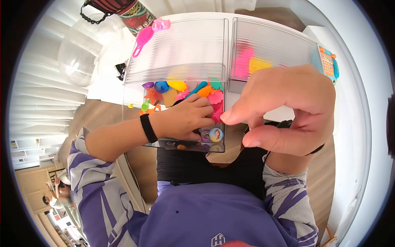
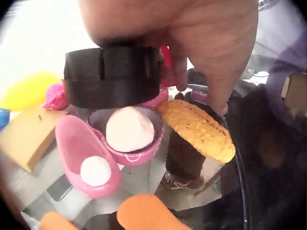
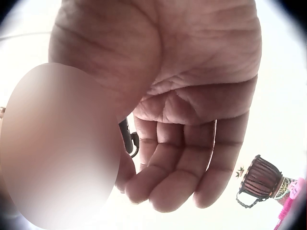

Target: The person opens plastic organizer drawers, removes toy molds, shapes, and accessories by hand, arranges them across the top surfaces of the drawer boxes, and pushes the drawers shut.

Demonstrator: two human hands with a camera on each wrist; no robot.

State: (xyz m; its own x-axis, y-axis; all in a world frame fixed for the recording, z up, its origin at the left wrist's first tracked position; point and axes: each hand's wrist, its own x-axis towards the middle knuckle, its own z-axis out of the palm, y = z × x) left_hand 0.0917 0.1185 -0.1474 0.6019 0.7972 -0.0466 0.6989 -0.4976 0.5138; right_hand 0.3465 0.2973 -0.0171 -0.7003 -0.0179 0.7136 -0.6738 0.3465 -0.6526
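Note:
My left hand (image 1: 185,117) reaches down into a clear drawer (image 1: 135,133) of colourful toys, its fingertips beside a magenta toy (image 1: 218,113). In the left wrist view a black round-sided piece (image 2: 112,79) sits under the palm; I cannot tell whether the fingers hold it. Below it are a pink bowl (image 2: 139,157) with a pale lump inside and a pink oval piece (image 2: 72,139) with a white ball. The thumb is close to a yellow bumpy toy (image 2: 199,132). My right hand (image 1: 296,111) is raised near the head camera, fingers loosely bent, with nothing between thumb and forefinger.
A second clear drawer box (image 1: 279,45) with pink and yellow items stands alongside on the white table. A pink hairbrush (image 1: 143,41) lies on the left box. Behind are a patterned drum (image 1: 138,18) and a clear balloon (image 1: 84,57). A toy phone (image 1: 329,66) is at the right.

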